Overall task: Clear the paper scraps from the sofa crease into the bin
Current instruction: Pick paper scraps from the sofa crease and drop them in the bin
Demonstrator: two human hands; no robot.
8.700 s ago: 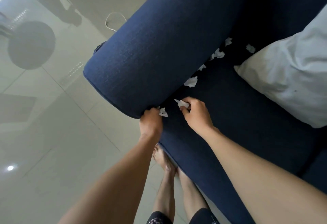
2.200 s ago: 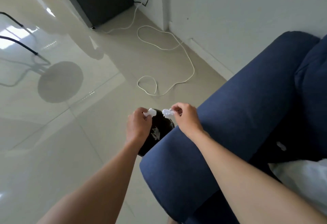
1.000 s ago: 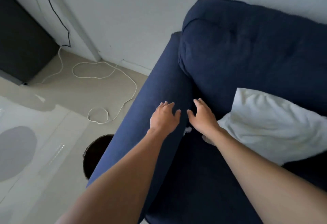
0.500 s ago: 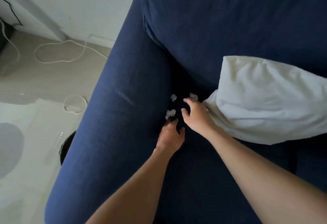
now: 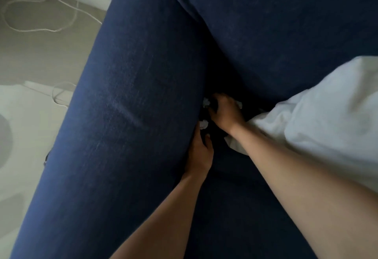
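A thin white cord [image 5: 41,15] loops on the beige tiled floor [image 5: 41,58] beside the navy fabric sofa's armrest [image 5: 131,115]. In the crease, the left hand [image 5: 199,152], fingers loosely spread, touches one crumpled white paper scrap [image 5: 203,124]. The right hand [image 5: 226,111] curls around others [image 5: 206,102]; whether it grips them cannot be told. A white pillow [image 5: 319,119] lies alongside.

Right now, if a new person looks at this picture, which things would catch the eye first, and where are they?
First the two hands meeting in the dark crease of the blue sofa: the right hand deeper in, the left hand nearer. Small white paper scraps lie at their fingertips against the armrest. A bright white pillow fills the right side, touching the right wrist.
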